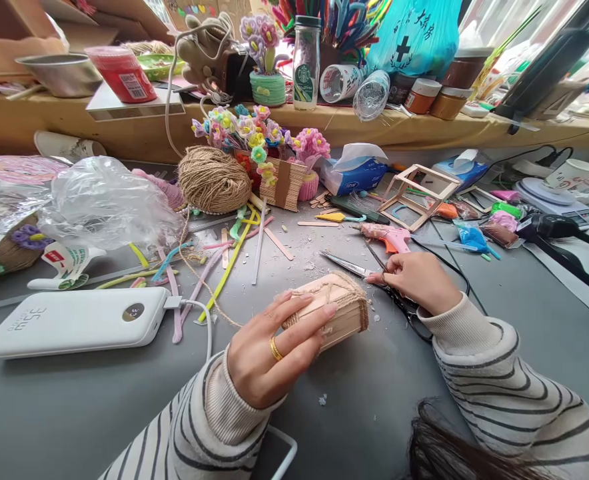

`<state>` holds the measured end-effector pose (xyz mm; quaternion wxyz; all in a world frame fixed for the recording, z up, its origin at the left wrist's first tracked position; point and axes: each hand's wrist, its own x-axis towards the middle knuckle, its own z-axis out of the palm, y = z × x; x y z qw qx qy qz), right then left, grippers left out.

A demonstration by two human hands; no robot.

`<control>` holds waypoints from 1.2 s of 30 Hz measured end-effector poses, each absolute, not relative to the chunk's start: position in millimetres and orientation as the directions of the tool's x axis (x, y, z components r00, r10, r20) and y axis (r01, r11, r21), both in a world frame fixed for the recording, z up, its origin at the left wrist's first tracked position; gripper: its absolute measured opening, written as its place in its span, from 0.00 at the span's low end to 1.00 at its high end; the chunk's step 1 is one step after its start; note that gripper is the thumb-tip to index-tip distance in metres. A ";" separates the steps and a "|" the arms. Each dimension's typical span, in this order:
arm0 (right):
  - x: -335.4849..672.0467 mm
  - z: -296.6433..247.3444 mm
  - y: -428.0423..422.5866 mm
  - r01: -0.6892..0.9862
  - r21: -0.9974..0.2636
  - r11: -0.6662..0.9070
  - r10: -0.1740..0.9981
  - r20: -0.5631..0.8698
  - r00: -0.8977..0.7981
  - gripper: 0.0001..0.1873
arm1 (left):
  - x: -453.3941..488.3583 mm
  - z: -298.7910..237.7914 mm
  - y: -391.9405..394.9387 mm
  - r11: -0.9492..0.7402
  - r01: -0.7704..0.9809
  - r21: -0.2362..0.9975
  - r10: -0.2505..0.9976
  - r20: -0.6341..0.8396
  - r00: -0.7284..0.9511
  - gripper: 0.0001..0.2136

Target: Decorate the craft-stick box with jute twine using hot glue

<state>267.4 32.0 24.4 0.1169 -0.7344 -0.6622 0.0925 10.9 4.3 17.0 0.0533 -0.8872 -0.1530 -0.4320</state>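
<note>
My left hand (279,347), with a gold ring, rests closed over a small box of pale wooden craft sticks (344,327). Jute twine trims the box's edges, and my fingers press on its top and near side. Just right of the box, my right hand (419,280) pinches a pair of scissors (347,265) near the middle. Their metal blades point away to the left, and the black handles lie partly under my hand. A pink glue gun (387,235) lies just beyond my right fingers. A strand of twine (202,283) runs from a twine ball (213,179) toward my left hand.
A white power bank (74,323) with a plugged-in cable lies at left. Pipe cleaners (229,267) and loose craft sticks (279,245) are scattered beyond my left hand. A wooden stick frame (419,193) stands at back right. Jars and a glass bottle (306,67) line the ledge.
</note>
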 end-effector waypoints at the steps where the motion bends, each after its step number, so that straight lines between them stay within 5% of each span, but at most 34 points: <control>1: 266.9 24.3 32.6 0.953 -0.289 -0.091 0.993 0.042 0.108 0.22 | 11.0 17.3 4.2 -0.946 0.322 0.035 0.227 0.779 0.584 0.04; 7: 266.3 25.3 33.9 0.839 -0.491 -0.236 0.969 -0.186 0.163 0.15 | 11.2 16.1 3.5 -0.943 0.328 0.065 0.255 0.774 0.580 0.05; 13: 269.0 26.4 37.4 0.795 -0.558 -0.237 0.971 -0.163 0.175 0.09 | 12.1 16.7 3.3 -0.940 0.335 0.068 0.260 0.777 0.573 0.06; 22: 268.3 32.9 39.8 0.911 -0.353 -0.214 0.975 -0.030 0.218 0.06 | 12.8 15.2 4.5 -0.930 0.351 0.107 0.296 0.783 0.547 0.06; 30: 265.7 26.9 49.5 0.982 -0.115 -0.149 0.980 0.111 0.162 0.06 | 13.5 16.4 17.8 -0.863 0.323 0.389 0.500 0.750 0.433 0.08; 33: 260.9 31.6 45.7 0.982 -0.183 -0.040 0.982 0.176 0.073 0.03 | 13.5 17.0 19.2 -0.833 0.315 0.455 0.552 0.724 0.413 0.08; 36: 254.8 40.5 33.6 0.880 -0.432 0.197 0.962 0.260 -0.087 0.08 | 13.4 16.5 19.4 -0.822 0.324 0.469 0.568 0.714 0.408 0.08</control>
